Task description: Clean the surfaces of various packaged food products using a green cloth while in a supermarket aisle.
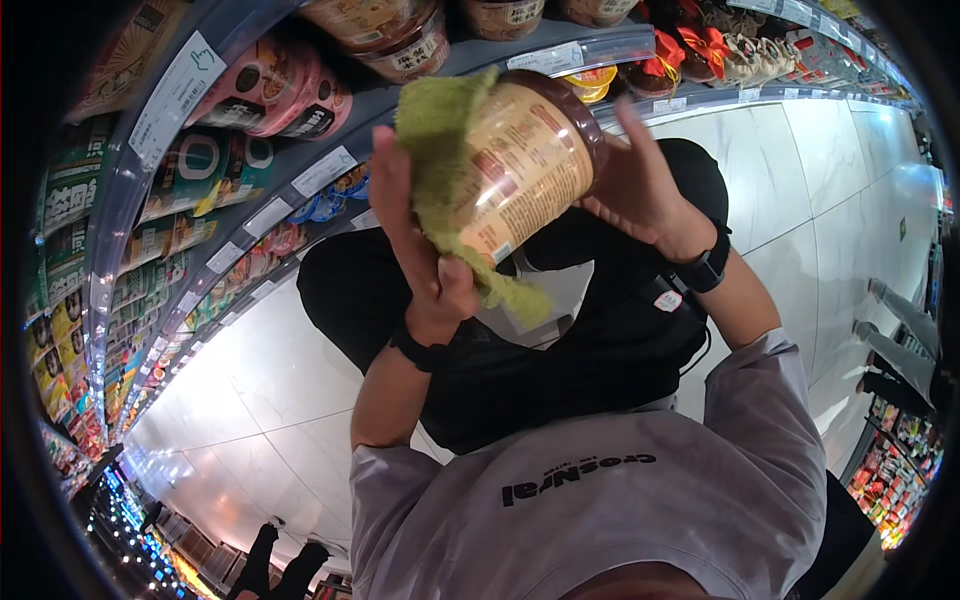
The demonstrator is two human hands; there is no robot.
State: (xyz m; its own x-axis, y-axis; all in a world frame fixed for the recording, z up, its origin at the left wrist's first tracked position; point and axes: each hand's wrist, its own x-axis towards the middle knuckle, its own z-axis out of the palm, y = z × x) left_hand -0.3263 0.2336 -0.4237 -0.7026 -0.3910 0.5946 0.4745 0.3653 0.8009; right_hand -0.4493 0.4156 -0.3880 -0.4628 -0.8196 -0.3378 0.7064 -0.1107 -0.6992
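Note:
A large tub-shaped food container point(525, 165) with a brown rim and a cream printed wrap is tilted between my hands, above my bent knees. My left hand point(424, 247) presses a fuzzy green cloth point(439, 157) against one end of it, thumb towards me. The cloth covers that end and its loose corner hangs below. My right hand point(645, 180) supports the brown-rimmed end, its thumb raised and slightly blurred; part of its fingers is hidden behind the container.
Shelves with price-label rails point(322, 171) curve along the front and left, holding pink noodle tubs point(255, 94), green packs point(202, 172) and bowl tubs point(405, 49). Red-ribboned jars point(664, 64) stand at the upper right. Other people's legs show at lower left point(277, 559) and far right point(904, 352).

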